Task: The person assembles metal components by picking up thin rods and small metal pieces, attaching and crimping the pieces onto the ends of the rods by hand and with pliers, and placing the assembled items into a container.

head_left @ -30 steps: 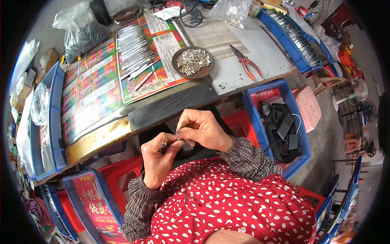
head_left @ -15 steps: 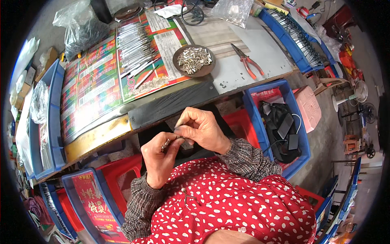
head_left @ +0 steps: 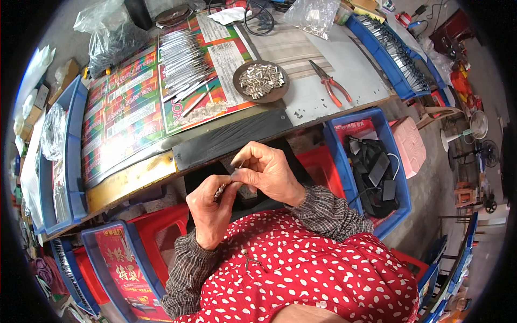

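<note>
In front of my apron, below the table edge, both hands meet at the fingertips. My left hand point(head_left: 210, 211) is closed, with small shiny metal pieces point(head_left: 219, 191) showing between its curled fingers. My right hand point(head_left: 272, 176) pinches at the tip of the left thumb; what it grips is too small and hidden to make out. Beyond them, a dark round dish point(head_left: 239, 95) holds a heap of short silver metal sleeves point(head_left: 261, 79). Right of the dish lie pliers point(head_left: 329, 84) with red handles, their jaws slightly apart. Slender metal rods point(head_left: 182, 60) lie in a row to its left.
The table's front edge has a black strip point(head_left: 231, 137). Blue bins stand around: one at left point(head_left: 75, 156), one at far right with dark rod-like parts point(head_left: 390, 51), and one beside my right arm point(head_left: 334, 142) holding a black bag point(head_left: 371, 177). Red stools point(head_left: 320, 169) stand underneath.
My right fingers have shifted slightly at the left thumb, and their tips are a little more apart. The whole view has moved slightly; the table things lie as before.
</note>
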Action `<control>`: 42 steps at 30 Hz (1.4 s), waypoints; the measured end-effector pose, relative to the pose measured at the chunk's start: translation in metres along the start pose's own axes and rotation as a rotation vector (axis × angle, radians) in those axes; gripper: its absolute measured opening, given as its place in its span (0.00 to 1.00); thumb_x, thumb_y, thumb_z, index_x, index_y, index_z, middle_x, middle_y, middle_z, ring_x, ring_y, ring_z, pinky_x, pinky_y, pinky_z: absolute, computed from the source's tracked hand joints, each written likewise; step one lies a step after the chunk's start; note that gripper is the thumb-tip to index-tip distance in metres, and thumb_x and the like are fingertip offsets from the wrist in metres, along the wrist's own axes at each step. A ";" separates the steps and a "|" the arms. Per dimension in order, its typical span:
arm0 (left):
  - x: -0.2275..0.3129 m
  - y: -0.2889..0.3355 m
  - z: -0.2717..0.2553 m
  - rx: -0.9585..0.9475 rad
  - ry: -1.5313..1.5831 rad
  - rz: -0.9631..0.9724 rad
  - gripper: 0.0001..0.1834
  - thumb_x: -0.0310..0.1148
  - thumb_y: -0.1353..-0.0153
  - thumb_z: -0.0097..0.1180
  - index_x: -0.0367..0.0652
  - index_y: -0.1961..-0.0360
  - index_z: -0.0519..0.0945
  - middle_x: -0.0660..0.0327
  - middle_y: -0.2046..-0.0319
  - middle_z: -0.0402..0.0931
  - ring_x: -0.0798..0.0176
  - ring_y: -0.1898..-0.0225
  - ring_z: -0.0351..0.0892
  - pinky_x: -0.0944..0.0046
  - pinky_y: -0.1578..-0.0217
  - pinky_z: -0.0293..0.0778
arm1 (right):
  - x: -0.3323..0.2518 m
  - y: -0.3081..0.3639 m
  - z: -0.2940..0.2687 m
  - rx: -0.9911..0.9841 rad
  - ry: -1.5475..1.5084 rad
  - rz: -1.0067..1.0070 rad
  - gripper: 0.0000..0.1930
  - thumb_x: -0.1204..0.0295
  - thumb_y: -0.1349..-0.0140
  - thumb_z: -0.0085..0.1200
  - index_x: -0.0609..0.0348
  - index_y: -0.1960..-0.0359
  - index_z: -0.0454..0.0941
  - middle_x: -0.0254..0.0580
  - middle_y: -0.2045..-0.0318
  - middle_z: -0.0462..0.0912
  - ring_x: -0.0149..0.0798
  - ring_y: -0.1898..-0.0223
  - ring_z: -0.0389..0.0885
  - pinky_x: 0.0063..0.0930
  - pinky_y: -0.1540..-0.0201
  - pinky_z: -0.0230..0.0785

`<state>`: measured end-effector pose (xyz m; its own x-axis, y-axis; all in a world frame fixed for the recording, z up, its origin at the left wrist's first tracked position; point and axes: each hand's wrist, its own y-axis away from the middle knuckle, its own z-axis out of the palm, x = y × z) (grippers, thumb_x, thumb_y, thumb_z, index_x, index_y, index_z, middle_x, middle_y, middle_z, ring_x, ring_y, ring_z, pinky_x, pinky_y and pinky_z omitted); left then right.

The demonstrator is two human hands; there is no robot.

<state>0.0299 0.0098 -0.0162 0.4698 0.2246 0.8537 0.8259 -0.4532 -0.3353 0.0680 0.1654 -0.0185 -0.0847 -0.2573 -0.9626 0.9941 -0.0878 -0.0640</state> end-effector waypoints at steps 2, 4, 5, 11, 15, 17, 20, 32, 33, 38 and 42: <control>-0.001 0.001 -0.002 -0.023 0.010 -0.030 0.07 0.21 0.51 0.63 0.36 0.72 0.77 0.57 0.80 0.74 0.68 0.81 0.72 0.70 0.78 0.67 | -0.002 0.000 -0.005 -0.006 0.025 0.001 0.05 0.77 0.40 0.56 0.63 0.65 0.74 0.32 0.75 0.75 0.19 0.81 0.70 0.12 0.80 0.63; -0.002 0.003 -0.002 -0.030 0.042 -0.085 0.06 0.21 0.51 0.63 0.35 0.72 0.77 0.58 0.80 0.74 0.69 0.81 0.71 0.70 0.78 0.67 | -0.005 0.001 -0.009 -0.012 0.050 0.003 0.06 0.77 0.40 0.56 0.64 0.63 0.74 0.32 0.74 0.76 0.19 0.80 0.71 0.12 0.79 0.64; -0.002 0.004 -0.003 -0.029 0.042 -0.085 0.06 0.21 0.51 0.63 0.35 0.72 0.77 0.58 0.80 0.74 0.69 0.81 0.71 0.70 0.78 0.67 | -0.008 0.002 -0.010 0.003 0.067 0.006 0.05 0.77 0.40 0.56 0.64 0.63 0.75 0.32 0.74 0.76 0.19 0.80 0.71 0.12 0.79 0.64; 0.000 0.004 -0.002 -0.046 0.029 -0.067 0.07 0.21 0.51 0.64 0.35 0.72 0.77 0.58 0.80 0.75 0.69 0.81 0.71 0.70 0.77 0.67 | -0.004 0.003 -0.010 0.034 0.100 -0.042 0.03 0.76 0.38 0.54 0.63 0.67 0.74 0.28 0.78 0.75 0.17 0.82 0.68 0.12 0.82 0.60; 0.001 0.004 -0.002 -0.059 0.036 -0.088 0.07 0.21 0.51 0.64 0.35 0.72 0.77 0.58 0.80 0.75 0.69 0.81 0.71 0.70 0.77 0.67 | -0.004 0.003 -0.009 0.034 0.137 -0.060 0.02 0.78 0.38 0.53 0.63 0.67 0.74 0.27 0.79 0.74 0.16 0.82 0.67 0.12 0.82 0.60; 0.000 0.004 -0.002 -0.064 0.037 -0.100 0.07 0.21 0.51 0.64 0.35 0.72 0.77 0.58 0.80 0.75 0.69 0.81 0.71 0.70 0.78 0.67 | -0.004 0.003 -0.009 0.035 0.133 -0.075 0.01 0.78 0.39 0.53 0.63 0.67 0.74 0.27 0.79 0.74 0.16 0.82 0.67 0.13 0.82 0.60; 0.000 0.004 -0.003 -0.074 0.027 -0.105 0.07 0.21 0.51 0.64 0.35 0.72 0.77 0.58 0.81 0.74 0.69 0.81 0.71 0.70 0.78 0.67 | -0.006 0.003 -0.009 0.042 0.189 -0.104 0.01 0.79 0.39 0.53 0.63 0.67 0.74 0.27 0.79 0.73 0.16 0.81 0.67 0.13 0.81 0.60; -0.002 0.004 -0.006 -0.096 0.047 -0.094 0.06 0.21 0.51 0.64 0.35 0.73 0.78 0.58 0.80 0.76 0.68 0.81 0.72 0.70 0.77 0.68 | -0.008 0.006 -0.003 0.098 0.275 -0.172 0.01 0.80 0.40 0.53 0.64 0.68 0.74 0.26 0.78 0.72 0.15 0.81 0.66 0.12 0.80 0.59; -0.002 0.004 -0.006 -0.089 0.039 -0.090 0.06 0.21 0.51 0.64 0.35 0.73 0.78 0.58 0.80 0.76 0.68 0.81 0.72 0.70 0.77 0.68 | -0.009 0.006 -0.004 0.082 0.282 -0.164 0.02 0.79 0.40 0.54 0.64 0.68 0.74 0.28 0.77 0.73 0.16 0.78 0.67 0.13 0.77 0.61; -0.002 0.003 -0.004 -0.059 0.016 -0.041 0.07 0.22 0.52 0.64 0.35 0.73 0.77 0.57 0.80 0.76 0.68 0.81 0.72 0.70 0.77 0.68 | -0.010 0.004 -0.005 0.059 0.316 -0.193 0.02 0.78 0.40 0.54 0.64 0.68 0.74 0.30 0.76 0.75 0.17 0.75 0.69 0.14 0.75 0.64; 0.004 -0.001 -0.004 -0.062 -0.007 -0.020 0.07 0.21 0.52 0.64 0.35 0.74 0.77 0.57 0.81 0.75 0.68 0.81 0.72 0.70 0.78 0.67 | -0.010 0.003 -0.010 0.043 0.331 -0.186 0.03 0.78 0.41 0.55 0.64 0.69 0.74 0.30 0.76 0.75 0.17 0.75 0.69 0.15 0.75 0.63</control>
<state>0.0297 0.0078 -0.0111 0.4556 0.2402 0.8572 0.8146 -0.5007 -0.2926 0.0725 0.1777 -0.0118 -0.2302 0.0910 -0.9689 0.9594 -0.1457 -0.2416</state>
